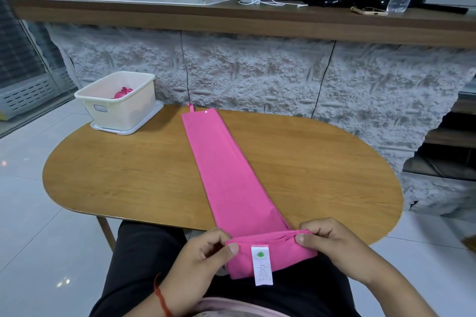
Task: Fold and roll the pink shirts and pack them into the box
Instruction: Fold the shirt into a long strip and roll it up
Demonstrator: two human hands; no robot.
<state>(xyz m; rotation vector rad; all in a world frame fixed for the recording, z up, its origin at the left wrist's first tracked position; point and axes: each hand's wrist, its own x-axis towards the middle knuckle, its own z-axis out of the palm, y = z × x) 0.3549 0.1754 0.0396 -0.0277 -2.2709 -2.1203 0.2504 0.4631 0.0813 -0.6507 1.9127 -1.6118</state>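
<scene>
pink shirt (226, 167) lying as long folded strip from table's (128, 170) far edge over near edge | left hand (203, 260), right hand (332, 242) pinching turned-up hem corners | light, limp, likely skewing: gripping both edges | box (116, 100) sitting at far-left corner, holding one roll

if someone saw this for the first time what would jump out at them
A long pink shirt, folded into a narrow strip, runs down the middle of the wooden table. At its near end the left hand and right hand pinch its turned-over edge. A cream box sits far left.
</scene>
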